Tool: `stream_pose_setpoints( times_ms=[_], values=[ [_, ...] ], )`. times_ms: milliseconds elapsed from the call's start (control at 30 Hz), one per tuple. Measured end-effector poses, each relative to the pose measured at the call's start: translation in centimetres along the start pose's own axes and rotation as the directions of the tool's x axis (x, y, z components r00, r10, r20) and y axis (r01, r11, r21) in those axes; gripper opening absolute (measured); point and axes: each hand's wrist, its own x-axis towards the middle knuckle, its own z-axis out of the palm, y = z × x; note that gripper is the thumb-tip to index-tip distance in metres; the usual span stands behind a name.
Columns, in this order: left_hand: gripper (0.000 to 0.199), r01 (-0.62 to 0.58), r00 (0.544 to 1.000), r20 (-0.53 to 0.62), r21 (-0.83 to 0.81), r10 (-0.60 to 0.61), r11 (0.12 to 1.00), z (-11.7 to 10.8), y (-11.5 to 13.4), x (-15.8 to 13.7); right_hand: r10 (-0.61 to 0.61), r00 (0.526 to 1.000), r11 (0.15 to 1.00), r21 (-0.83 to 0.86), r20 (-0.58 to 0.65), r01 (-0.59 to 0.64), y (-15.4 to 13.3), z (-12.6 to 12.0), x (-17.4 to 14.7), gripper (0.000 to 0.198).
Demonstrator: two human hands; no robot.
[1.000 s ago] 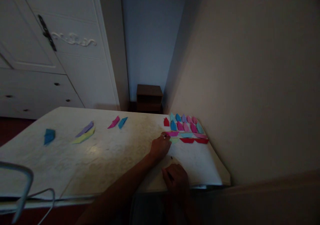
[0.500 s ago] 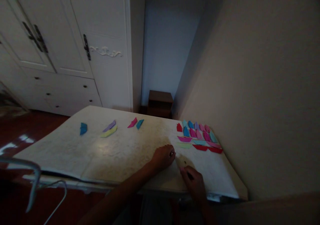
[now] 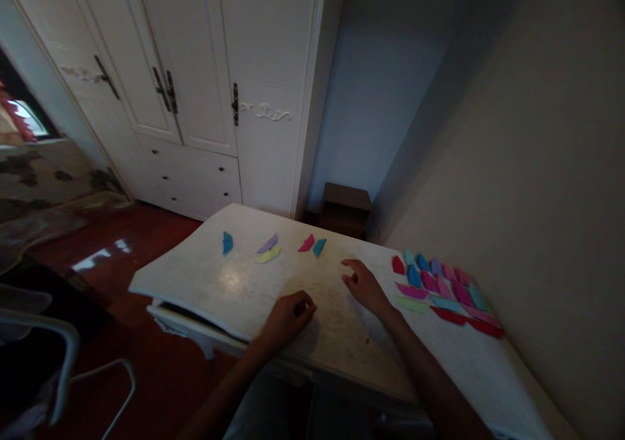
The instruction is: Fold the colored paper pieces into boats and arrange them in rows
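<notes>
My left hand [image 3: 289, 319] hovers over or rests on the near middle of the table, its fingers curled into a loose ring and nothing visible in them. My right hand [image 3: 362, 285] reaches over the table with thumb and forefinger apart, holding nothing. Closest to it are a teal folded paper boat [image 3: 319, 247] and a pink paper boat [image 3: 306, 243]. Farther left lie a purple paper boat [image 3: 268, 243], a yellow one [image 3: 268, 254] and a blue one [image 3: 227, 243]. At the right, several paper boats in red, pink, blue and green, among them a magenta boat [image 3: 411, 291], stand in close rows.
The pale table [image 3: 195, 267] carries all the boats; a wall [image 3: 537, 186] runs along its right side. Behind it are a white wardrobe [image 3: 273, 49] and a small brown cabinet [image 3: 346, 199]. A white metal chair frame [image 3: 71, 355] stands at the lower left.
The view has turned left. My right hand has moved from near the table's front edge, beside the boat rows, toward the teal and pink boats, and its fingers have parted. My left hand has shifted left.
</notes>
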Motion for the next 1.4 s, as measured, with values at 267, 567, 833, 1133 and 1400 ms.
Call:
stream_pose_setpoints(
  times_ms=[267, 567, 833, 1133, 1400],
  values=[
    [0.024, 0.059, 0.993, -0.088, -0.246, -0.083, 0.968, 0.3, -1.0, -0.6, -0.038, 0.928, 0.873, -0.439, 0.371, 0.211, -1.0, 2.7, 11.3, 0.047],
    [0.025, 0.079, 0.982, -0.128, -0.404, -0.142, 0.911, -0.1, -1.1, -0.5, -0.048, 0.879, 0.832, -0.468, 0.474, 0.298, -0.1, 2.4, 11.5, 0.039],
    [0.025, 0.083, 0.981, -0.126, -0.424, -0.149, 0.902, -0.2, -0.8, -0.5, -0.099, 0.902, 0.872, -0.401, 0.42, 0.283, 1.1, 1.6, 8.6, 0.031],
    [0.028, 0.096, 0.975, -0.153, -0.374, -0.164, 0.922, -0.4, -0.7, -0.5, -0.28, 0.96, 0.96, 0.017, -0.004, 0.28, -0.2, 1.7, 3.8, 0.015],
    [0.028, 0.083, 0.97, -0.189, -0.344, -0.155, 0.935, -0.5, -0.7, -0.5, -0.313, 0.836, 0.95, -0.127, -0.45, 0.287, -3.7, -0.9, -4.1, 0.02]
  ],
)
